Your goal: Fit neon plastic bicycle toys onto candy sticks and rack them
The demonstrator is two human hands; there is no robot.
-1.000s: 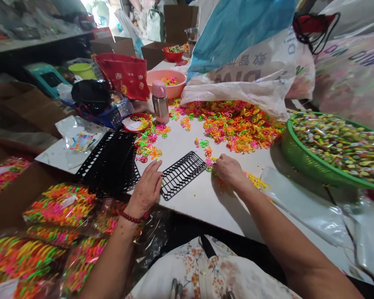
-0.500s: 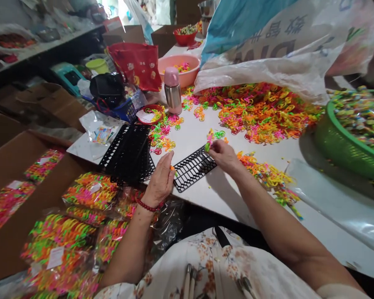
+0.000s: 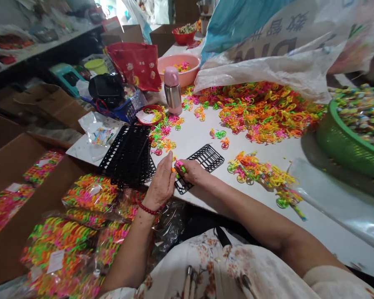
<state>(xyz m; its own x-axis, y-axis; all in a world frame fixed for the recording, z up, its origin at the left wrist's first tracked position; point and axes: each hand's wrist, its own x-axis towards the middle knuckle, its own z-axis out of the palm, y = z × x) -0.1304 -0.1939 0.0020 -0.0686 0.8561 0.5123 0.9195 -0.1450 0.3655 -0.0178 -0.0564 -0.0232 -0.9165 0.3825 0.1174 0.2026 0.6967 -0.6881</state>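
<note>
A black slotted plastic rack (image 3: pixel 208 158) lies at the table's front edge. My left hand (image 3: pixel 162 180), a red bead bracelet on its wrist, is at the rack's left end, its fingers close together. Small orange and yellow plastic pieces (image 3: pixel 173 169) show at its fingertips and thumb; their lower parts are hidden. My right hand (image 3: pixel 191 172) pinches a small pink and green plastic piece (image 3: pixel 180 165) above the rack's left part, close beside my left hand. Loose bright plastic pieces with ring-like ends (image 3: pixel 262 170) lie right of the rack.
More black racks (image 3: pixel 127 153) are stacked at left. A large heap of plastic pieces (image 3: pixel 264 110) spreads beneath a white sack (image 3: pixel 264 68). A steel bottle (image 3: pixel 173 93), a pink basin (image 3: pixel 193 62) and a green basket (image 3: pixel 345 137) stand around. Bagged pieces (image 3: pixel 59 245) fill the lower left.
My right hand has moved left and toward me, from the rack's far right end to its left end beside my left hand. My left hand has stayed nearly in place.
</note>
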